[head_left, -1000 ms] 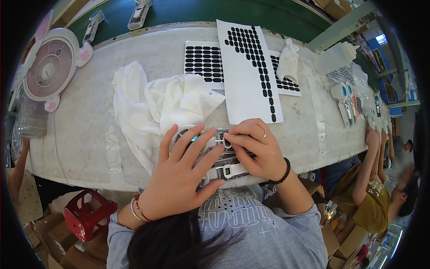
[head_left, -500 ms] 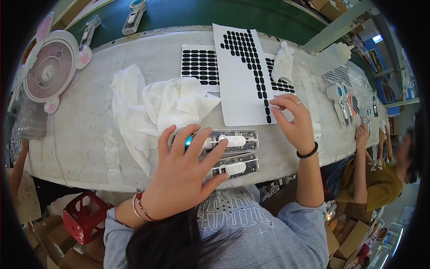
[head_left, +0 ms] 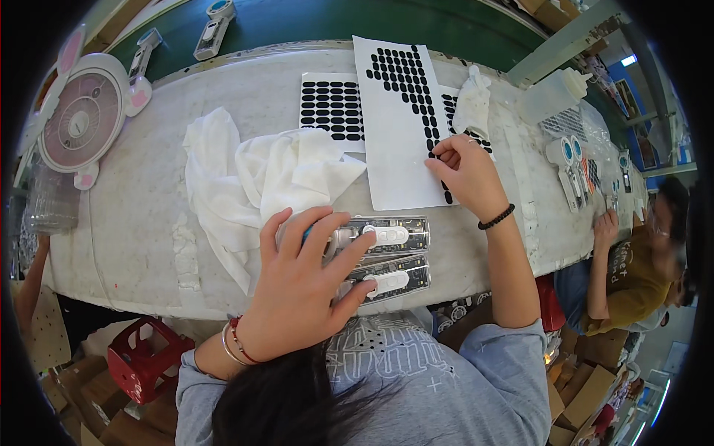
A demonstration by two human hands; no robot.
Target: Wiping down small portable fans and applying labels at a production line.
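Beneath and just right of the left hand [head_left: 297,286] lie two clear-handled gadgets, side by side on the table [head_left: 149,245], handles pointing right. That hand is spread palm down, its thumb tip at the white panel of the near gadget [head_left: 394,281], its index tip at that of the far gadget [head_left: 411,236]; their heads are mostly hidden under it. Both look stiff, fairly light and smooth enough to slide, with clear shells likely to scratch, so the sides of the handle seem the best hold, clear of the panel. Beyond them, to the right, the right hand [head_left: 472,175] is over the right edge of a white sheet [head_left: 394,160], thumb and fingers drawn together by a column of black stickers [head_left: 429,123]; whether they pinch one cannot be told. The sheet looks thin and bendy, best steadied at a bare margin; a sticker should be light, probably tacky underneath and easily creased, so better taken by its rim. Ahead of the left hand is a soft, rumpled cloth [head_left: 275,167]; past the right hand, a white bundle [head_left: 472,104] and, further right, a bottle [head_left: 554,97].
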